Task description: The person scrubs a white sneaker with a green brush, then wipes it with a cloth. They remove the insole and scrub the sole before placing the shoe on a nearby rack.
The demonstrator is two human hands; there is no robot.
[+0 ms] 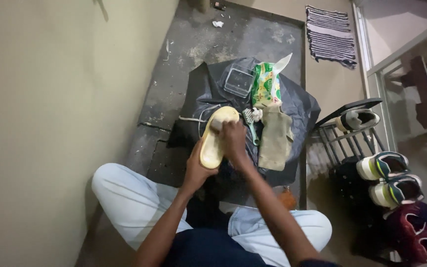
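Note:
I sit cross-legged on the floor and hold a pale yellow slipper (pixel 212 148) over a black plastic sheet (pixel 297 106). My left hand (pixel 197 168) grips the slipper's near end from below. My right hand (pixel 233 141) rests on top of it and presses a small white pad (pixel 216 123) against the slipper's upper part. A green-handled brush (pixel 249 123) lies on the sheet just right of my right hand.
A beige cloth (pixel 274 138), a green packet (pixel 266 85) and a clear plastic box (pixel 238 80) lie on the sheet. A shoe rack (pixel 344 128) with several sneakers stands at right. A wall (pixel 50 99) runs along the left. A striped mat (pixel 329 34) lies at the far side.

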